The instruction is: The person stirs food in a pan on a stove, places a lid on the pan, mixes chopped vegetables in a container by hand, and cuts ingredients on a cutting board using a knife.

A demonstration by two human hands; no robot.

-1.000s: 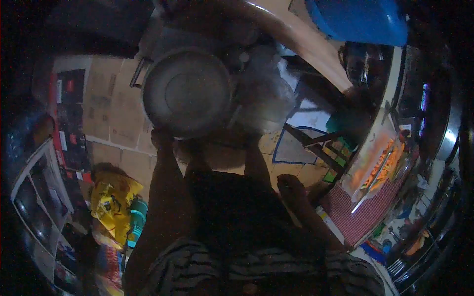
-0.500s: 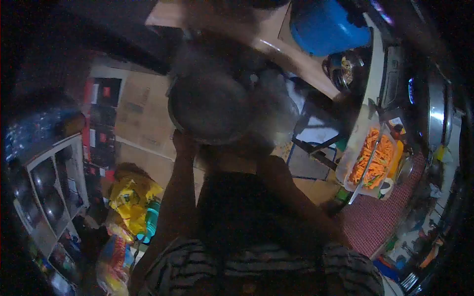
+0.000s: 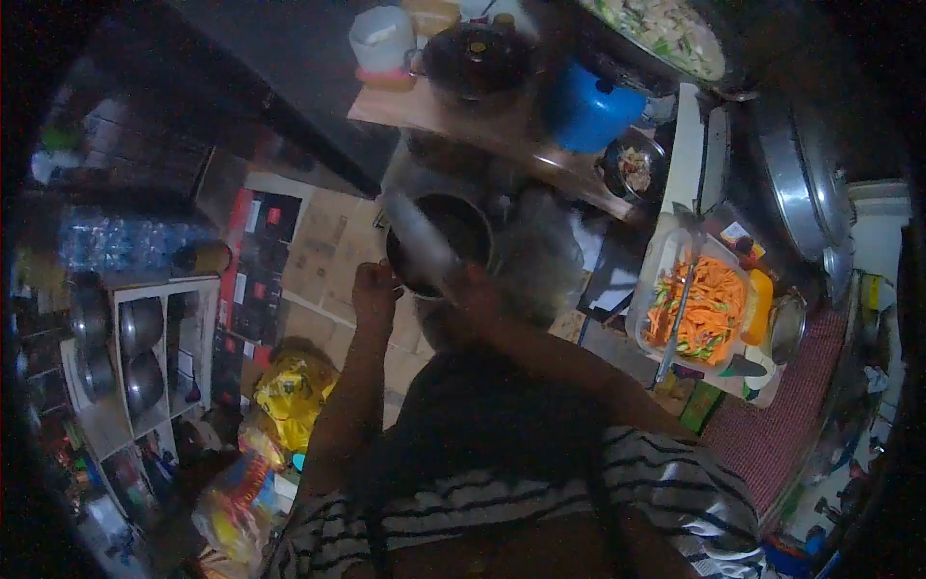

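Observation:
A dark round pot (image 3: 469,224) is in front of me, low below the counter edge. My left hand (image 3: 377,287) is closed at the pot's near left rim, apparently on its handle. My right hand (image 3: 470,292) is closed on a pale, flat, elongated thing (image 3: 422,241), which slants over the pot's left part. Motion smears this thing, so its kind is unclear. A hazy grey round shape (image 3: 540,256), too dim to name, lies right of the pot.
On the right, a clear container (image 3: 639,323) holds shredded carrot (image 3: 709,299), with a knife (image 3: 687,299) across it. A blue tub (image 3: 593,111), a bowl of food (image 3: 634,169) and a dark lidded pot (image 3: 477,60) stand on the counter. A yellow bag (image 3: 294,391) lies left, beside a rack (image 3: 145,362).
The view has shifted, showing more of the counter. My right hand has moved left toward the pot, and the pale flat thing now slants over it. My left hand stays at the pot's side.

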